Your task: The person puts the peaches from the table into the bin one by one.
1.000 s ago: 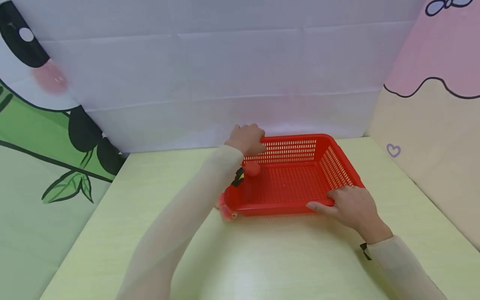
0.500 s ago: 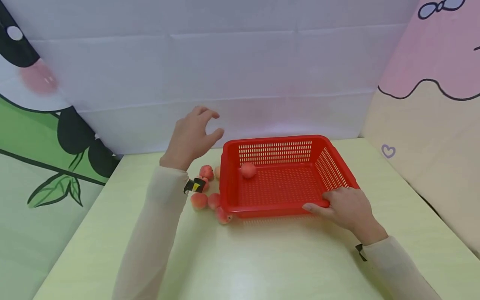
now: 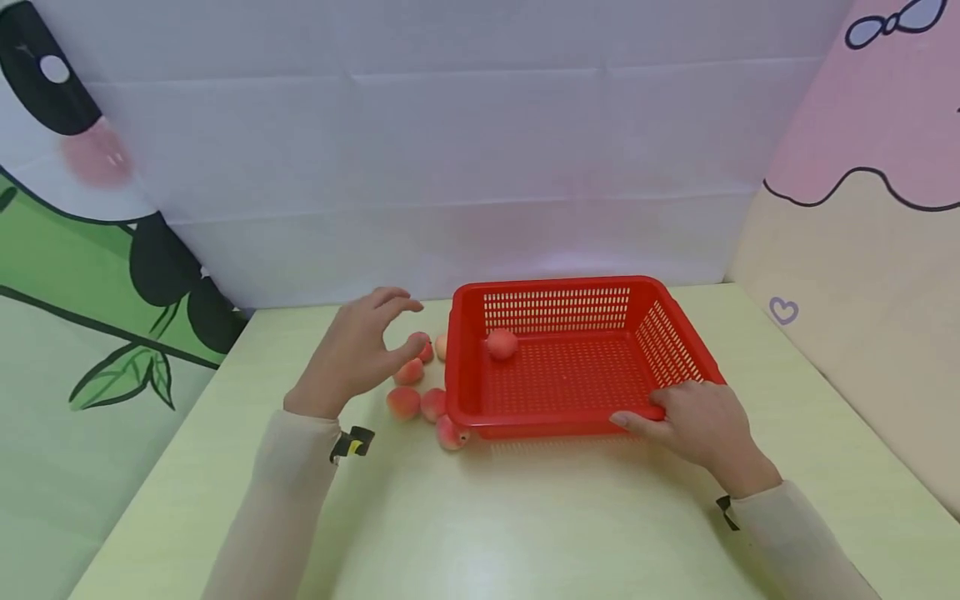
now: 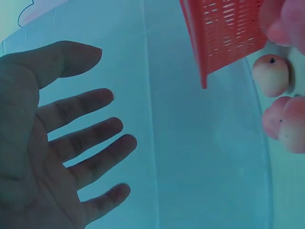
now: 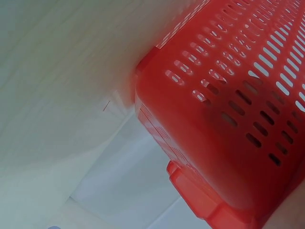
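My right hand (image 3: 701, 421) grips the near right corner of a red plastic basket (image 3: 555, 423), thumb over the rim. Inside, towards the left wall, lies one peach (image 3: 502, 343). Several more peaches (image 3: 403, 403) are clustered on the table along the basket's left side. Over the far ones hovers my left hand (image 3: 352, 354), fingers spread and thumb apart, holding nothing. The left wrist view shows its bare palm (image 4: 24, 157), with a peach (image 4: 271, 75) off to the right. In the right wrist view the slotted basket wall (image 5: 190, 109) fills much of the picture.
The pale wooden table (image 3: 480, 517) meets a white cloth backdrop (image 3: 465, 150) just behind the basket. A printed green panel (image 3: 90, 350) stands at the left, and a pink and cream one (image 3: 862, 275) at the right.
My left hand has left the basket's far left side, swung left and then come down near the peaches, uncovering them. My right hand keeps its hold, and the basket stays about where it was.
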Demonstrator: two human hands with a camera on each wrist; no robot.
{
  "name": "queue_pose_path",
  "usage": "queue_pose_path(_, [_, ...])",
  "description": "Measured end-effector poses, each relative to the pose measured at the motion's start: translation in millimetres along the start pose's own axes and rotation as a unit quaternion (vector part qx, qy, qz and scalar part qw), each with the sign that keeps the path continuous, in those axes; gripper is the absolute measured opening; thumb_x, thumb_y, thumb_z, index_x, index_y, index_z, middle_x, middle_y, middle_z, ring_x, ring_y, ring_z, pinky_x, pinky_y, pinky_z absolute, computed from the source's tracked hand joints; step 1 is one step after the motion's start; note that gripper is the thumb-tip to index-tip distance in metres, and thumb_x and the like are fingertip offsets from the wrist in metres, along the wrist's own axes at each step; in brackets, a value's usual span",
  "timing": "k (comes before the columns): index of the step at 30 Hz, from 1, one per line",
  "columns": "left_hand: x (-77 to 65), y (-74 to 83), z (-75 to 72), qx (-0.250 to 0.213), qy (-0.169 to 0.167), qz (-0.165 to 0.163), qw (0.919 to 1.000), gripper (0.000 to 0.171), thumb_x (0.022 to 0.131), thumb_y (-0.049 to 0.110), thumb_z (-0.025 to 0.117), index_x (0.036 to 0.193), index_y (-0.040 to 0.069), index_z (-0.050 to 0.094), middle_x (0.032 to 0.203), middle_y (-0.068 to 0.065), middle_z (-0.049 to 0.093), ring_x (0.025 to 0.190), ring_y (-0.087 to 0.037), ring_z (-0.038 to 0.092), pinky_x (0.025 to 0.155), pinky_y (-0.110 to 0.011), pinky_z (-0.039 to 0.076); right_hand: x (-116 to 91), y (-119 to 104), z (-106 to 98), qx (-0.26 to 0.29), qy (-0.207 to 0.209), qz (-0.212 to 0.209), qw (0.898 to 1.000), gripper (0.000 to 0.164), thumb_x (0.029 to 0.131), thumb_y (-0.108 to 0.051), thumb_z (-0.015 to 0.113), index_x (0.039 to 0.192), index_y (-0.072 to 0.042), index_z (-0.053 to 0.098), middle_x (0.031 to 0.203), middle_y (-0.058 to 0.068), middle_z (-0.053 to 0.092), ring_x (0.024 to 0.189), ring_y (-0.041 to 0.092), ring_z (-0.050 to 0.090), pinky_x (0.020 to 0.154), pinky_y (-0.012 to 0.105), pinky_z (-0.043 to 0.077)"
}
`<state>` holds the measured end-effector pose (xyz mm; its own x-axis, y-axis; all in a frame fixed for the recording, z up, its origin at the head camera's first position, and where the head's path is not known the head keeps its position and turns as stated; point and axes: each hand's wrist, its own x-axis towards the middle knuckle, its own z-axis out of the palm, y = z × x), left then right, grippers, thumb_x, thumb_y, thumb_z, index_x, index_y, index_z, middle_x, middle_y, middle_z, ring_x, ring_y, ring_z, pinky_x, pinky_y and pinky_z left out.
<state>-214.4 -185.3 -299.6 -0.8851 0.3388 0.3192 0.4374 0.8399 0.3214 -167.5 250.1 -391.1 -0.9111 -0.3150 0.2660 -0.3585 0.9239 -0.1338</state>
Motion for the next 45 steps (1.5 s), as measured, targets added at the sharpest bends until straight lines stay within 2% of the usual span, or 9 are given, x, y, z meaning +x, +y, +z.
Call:
queue_pose_path(3, [-6.0,-9.2,12.7,-0.021,-0.019,0.004,0.9996,0.034,0.098,0.027,0.072,0.127,0.009,0.073,0.138,-0.012,0.066,0.125,-0.037,0.063,0.105,-0.06,0.052,0,1,1,0.006,0.004,-0.003,1.0,0.069,0.092,-0.069,0.068,0.062,-0.022,0.029,0.058,-0.01,0.018,0.057,0.008,0.017,0.054,0.029,0.016])
queue_pose_path(9, [-14.0,-22.5,34.6,-0.008,-0.068,0.003,0.9977,0.038,0.096,0.034,0.071,0.127,0.013,0.074,0.141,-0.008,0.066,0.132,-0.033,0.058,0.113,-0.064,0.041,-2,2,1,0.006,0.002,-0.002,1.0,0.069,0.092,-0.07,0.067,0.061,-0.022,0.029,0.058,-0.01,0.018,0.057,0.008,0.017,0.054,0.029,0.016])
queue_pose_path(12, [-18.0,-27.5,41.0,-0.008,-0.092,0.01,0.9957,0.042,0.094,0.033,0.07,0.13,0.012,0.073,0.14,-0.008,0.067,0.131,-0.033,0.059,0.11,-0.063,0.045,-2,2,1,0.003,-0.004,0.002,1.0,0.068,0.092,-0.069,0.068,0.061,-0.022,0.03,0.057,-0.009,0.02,0.056,0.009,0.02,0.054,0.029,0.018])
queue_pose_path(16, [-22.0,-31.5,44.1,-0.034,-0.139,-0.02,0.9895,0.05,0.085,0.024,0.071,0.134,0.016,0.07,0.138,-0.005,0.065,0.124,-0.032,0.061,0.098,-0.058,0.055,-3,1,-1,0.003,-0.003,0.002,1.0,0.068,0.092,-0.068,0.069,0.06,-0.021,0.032,0.055,-0.009,0.022,0.055,0.009,0.022,0.053,0.029,0.019])
queue_pose_path(20, [-23.9,-33.8,45.8,-0.035,-0.175,-0.046,0.9829,0.055,0.079,0.022,0.073,0.134,0.021,0.07,0.14,-0.002,0.061,0.12,-0.028,0.059,0.091,-0.052,0.058,-3,1,-2,0.006,-0.001,0.0,1.0,0.068,0.092,-0.069,0.069,0.06,-0.021,0.032,0.055,-0.009,0.022,0.054,0.008,0.022,0.053,0.029,0.019])
queue_pose_path(24, [-24.9,-36.6,48.8,-0.023,-0.184,-0.047,0.9816,0.052,0.08,0.023,0.075,0.132,0.017,0.072,0.138,-0.001,0.061,0.118,-0.026,0.058,0.089,-0.05,0.058,-2,2,-2,0.01,-0.001,0.001,1.0,0.069,0.092,-0.069,0.068,0.061,-0.021,0.031,0.056,-0.009,0.02,0.055,0.008,0.02,0.053,0.029,0.018])
queue_pose_path(29, [-26.0,-41.6,54.6,-0.032,-0.199,-0.062,0.9775,0.052,0.082,0.025,0.078,0.132,0.014,0.072,0.138,-0.003,0.06,0.12,-0.027,0.056,0.09,-0.052,0.059,-2,2,-2,0.008,-0.002,-0.001,1.0,0.069,0.092,-0.07,0.067,0.061,-0.021,0.03,0.057,-0.009,0.02,0.056,0.009,0.019,0.053,0.029,0.017])
queue_pose_path(35, [-24.0,-45.3,59.9,-0.033,-0.211,-0.059,0.9752,0.053,0.08,0.021,0.079,0.132,0.014,0.072,0.14,-0.005,0.059,0.121,-0.027,0.055,0.088,-0.051,0.059,-2,2,-3,0.005,0.0,-0.005,1.0,0.069,0.093,-0.071,0.066,0.061,-0.021,0.03,0.057,-0.009,0.02,0.056,0.009,0.019,0.053,0.029,0.017])
queue_pose_path(45, [-23.0,-44.4,68.2,-0.031,-0.216,-0.074,0.9732,0.047,0.079,0.021,0.083,0.125,0.017,0.072,0.135,-0.006,0.06,0.109,-0.024,0.058,0.082,-0.044,0.057,-2,2,-2,0.009,0.004,-0.007,1.0,0.069,0.092,-0.071,0.066,0.061,-0.022,0.029,0.057,-0.01,0.019,0.056,0.008,0.019,0.053,0.029,0.017])
